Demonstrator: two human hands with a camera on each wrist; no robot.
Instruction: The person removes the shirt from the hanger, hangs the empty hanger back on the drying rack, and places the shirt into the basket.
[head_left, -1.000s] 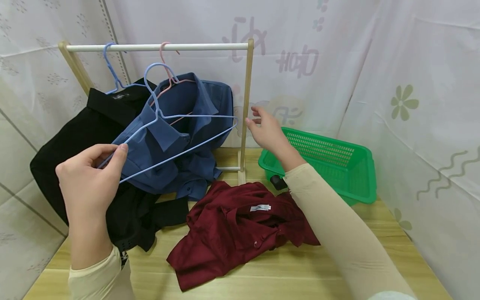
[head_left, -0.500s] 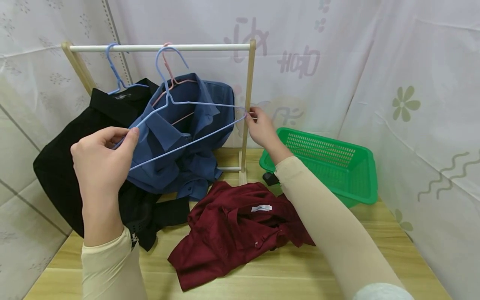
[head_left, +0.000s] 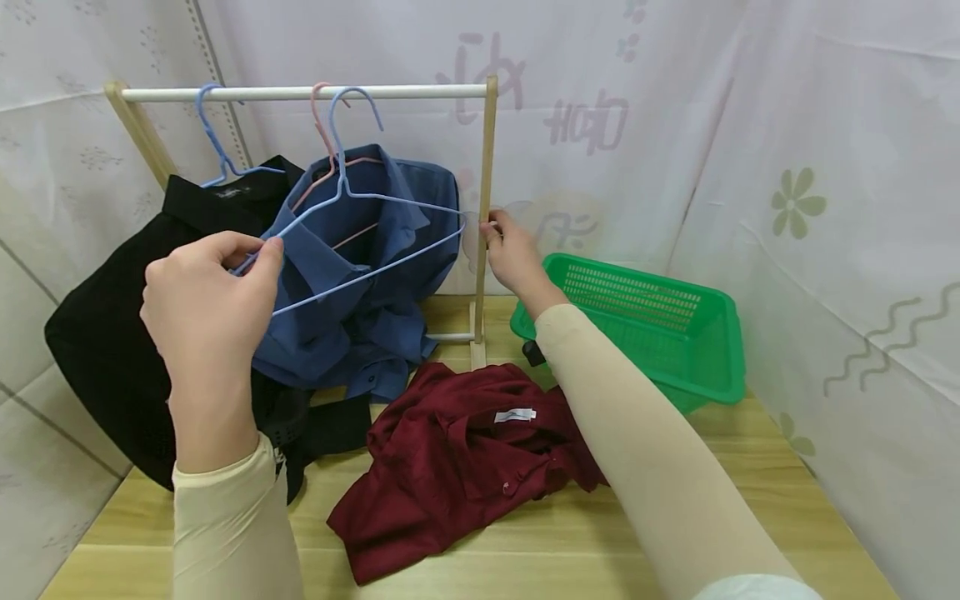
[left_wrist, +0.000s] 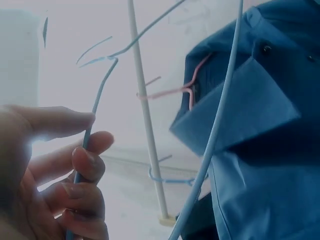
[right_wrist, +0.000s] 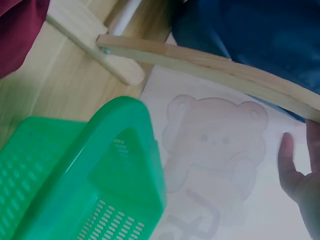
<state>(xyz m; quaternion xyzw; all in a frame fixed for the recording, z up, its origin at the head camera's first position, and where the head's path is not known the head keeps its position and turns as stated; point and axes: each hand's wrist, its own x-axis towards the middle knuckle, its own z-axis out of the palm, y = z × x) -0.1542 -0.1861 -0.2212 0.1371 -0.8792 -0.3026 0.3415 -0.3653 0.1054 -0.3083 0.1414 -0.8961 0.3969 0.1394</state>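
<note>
My left hand (head_left: 213, 312) pinches one shoulder of a bare light-blue clothes hanger (head_left: 375, 268). The left wrist view shows its thumb and fingers (left_wrist: 89, 157) around the thin rod. The hanger is held up in front of the rack, its hook just below the rail and attached to nothing. My right hand (head_left: 517, 258) is at the wooden right post (head_left: 486, 167), near the hanger's far end. In the right wrist view its thumb (right_wrist: 287, 155) is extended, and the other fingertips are partly out of frame. A blue shirt (head_left: 427, 200) hangs behind on a pink hanger (head_left: 320, 125).
A black shirt (head_left: 112, 308) hangs on another blue hanger (head_left: 213, 137) from the white rail (head_left: 405, 92). A dark red shirt (head_left: 442, 475) lies on the wooden table (head_left: 570, 558). The green basket (head_left: 731, 350) stands at right, beside the right forearm.
My left hand has raised the hanger and moved it rightward, then its far end drew back slightly from the post. My right hand has moved in to the post.
</note>
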